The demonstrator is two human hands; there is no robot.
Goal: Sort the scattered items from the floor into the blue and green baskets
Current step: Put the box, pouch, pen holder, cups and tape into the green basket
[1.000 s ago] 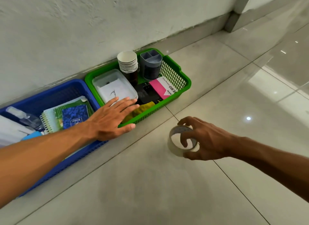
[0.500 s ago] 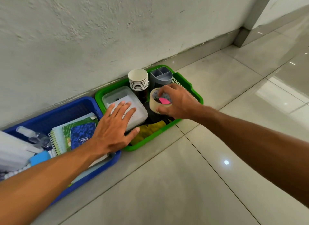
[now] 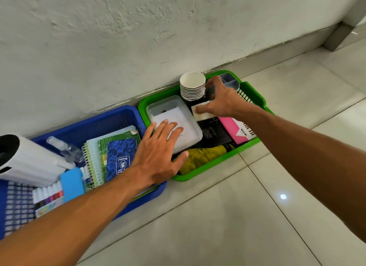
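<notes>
Roll of tape (image 3: 201, 113): pale, lying low inside the green basket (image 3: 250, 87), between the stack of paper cups (image 3: 192, 86) and the black item on the basket floor; much of it hidden under the fingers. Right hand (image 3: 219, 99): reaching in from above, fingers curled over the roll and gripping it, thumb tip on its near edge. Grey pen holder (image 3: 230, 82): in the far corner, just behind that hand. Clear lidded box (image 3: 174, 109): fills the left part of the same basket. Left hand (image 3: 158, 153): flat and relaxed, fingers straight, resting on the box lid and spanning the meeting rims of the two baskets, apparently steadying them. Pink booklet (image 3: 230, 127) and yellow cloth (image 3: 204, 156): along the near side of the green basket. Blue basket (image 3: 118, 115): just beside the green one, against the wall; holds spiral notebooks (image 3: 95, 162), a small blue book (image 3: 120, 156), a clear spray bottle (image 3: 65, 149), a white tube-shaped object (image 3: 29, 160). Step in hand, by judgement: depositing the tape. Next move calls for the roll to be let go once it sits flat, the hand lifted clear without knocking the cup stack, then a look over the floor for leftover items; none appear on the visible tiles.
</notes>
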